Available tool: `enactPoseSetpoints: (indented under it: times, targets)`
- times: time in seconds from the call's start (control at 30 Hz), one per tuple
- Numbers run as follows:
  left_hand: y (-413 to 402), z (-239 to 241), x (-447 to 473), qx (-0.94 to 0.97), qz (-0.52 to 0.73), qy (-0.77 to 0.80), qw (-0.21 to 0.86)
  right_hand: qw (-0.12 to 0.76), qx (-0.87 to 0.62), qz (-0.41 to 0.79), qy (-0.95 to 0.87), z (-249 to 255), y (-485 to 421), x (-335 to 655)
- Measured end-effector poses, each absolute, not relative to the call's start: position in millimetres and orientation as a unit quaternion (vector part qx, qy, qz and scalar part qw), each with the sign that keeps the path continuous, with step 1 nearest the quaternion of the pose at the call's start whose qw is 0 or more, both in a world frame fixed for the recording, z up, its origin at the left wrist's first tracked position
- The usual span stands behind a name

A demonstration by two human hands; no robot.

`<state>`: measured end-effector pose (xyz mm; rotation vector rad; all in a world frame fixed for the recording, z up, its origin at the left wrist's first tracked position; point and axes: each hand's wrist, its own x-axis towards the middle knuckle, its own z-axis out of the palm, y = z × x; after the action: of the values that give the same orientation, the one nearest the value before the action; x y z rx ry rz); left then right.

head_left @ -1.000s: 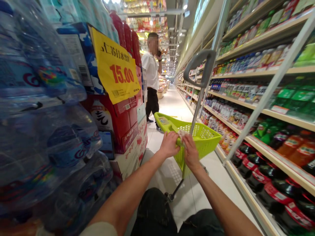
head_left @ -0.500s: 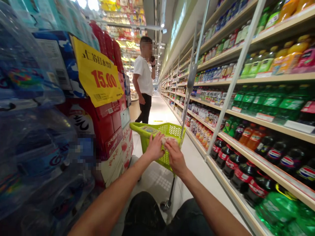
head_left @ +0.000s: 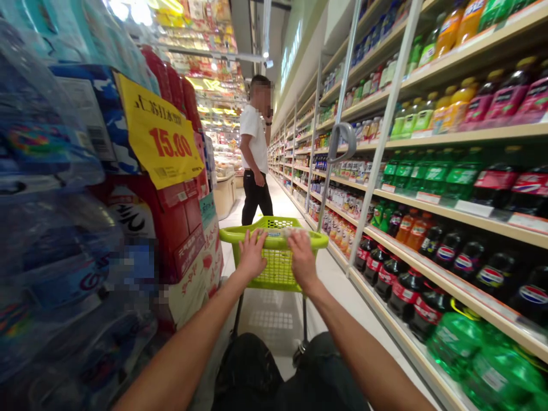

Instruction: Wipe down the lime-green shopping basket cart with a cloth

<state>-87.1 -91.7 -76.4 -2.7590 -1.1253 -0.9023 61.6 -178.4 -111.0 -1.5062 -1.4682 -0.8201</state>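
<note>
A lime-green shopping cart [head_left: 274, 268] with a basket body stands in front of my knees. My left hand [head_left: 252, 254] lies over the left part of its near rim, fingers bent across the top. On the right part of that rim, my right hand [head_left: 303, 260] is closed, its fingertips smeared by motion. A pale label [head_left: 276, 233] shows on the rim between the hands. Something whitish by the right fingertips is too blurred to name. Little of the basket's inside is visible.
Stacked drink cartons [head_left: 175, 228] and wrapped water bottles [head_left: 55, 245] crowd the left, under a yellow price sign [head_left: 165, 137]. Bottle-filled shelves [head_left: 449, 217] line the right; a grey handle [head_left: 342, 142] juts from an upright there. A person [head_left: 256, 145] stands in the aisle ahead.
The cart has swung from an angled position to face squarely ahead. My hands have moved apart along its rim. The person ahead has shifted stance, and my view has turned slightly right.
</note>
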Motion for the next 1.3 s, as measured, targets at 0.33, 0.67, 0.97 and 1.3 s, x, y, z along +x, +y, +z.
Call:
enactPoseSetpoints:
  times: [0.33,0.67,0.97,1.3]
  targets:
    - [-110.4,-72.7,-86.1,-0.888,-0.286,-0.36,0.002,0.377,-0.599,-0.343,-0.618,-104.5,-178.9,61.4]
    - [-100.3,-73.5,-98.2,-0.867,-0.309,-0.392,-0.002,0.397,-0.628,-0.328,-0.584,-99.4,-180.3,58.3]
    - [-115.5,-68.1,-88.7,-0.882,-0.293,-0.363,-0.063,0.418,-0.662,-0.305,-0.542,-88.2,-195.1,74.0]
    - [-141.5,-40.9,-28.1,-0.922,-0.318,-0.184,-0.121,0.39,-0.671,-0.263,-0.574,-82.8,-199.3,82.8]
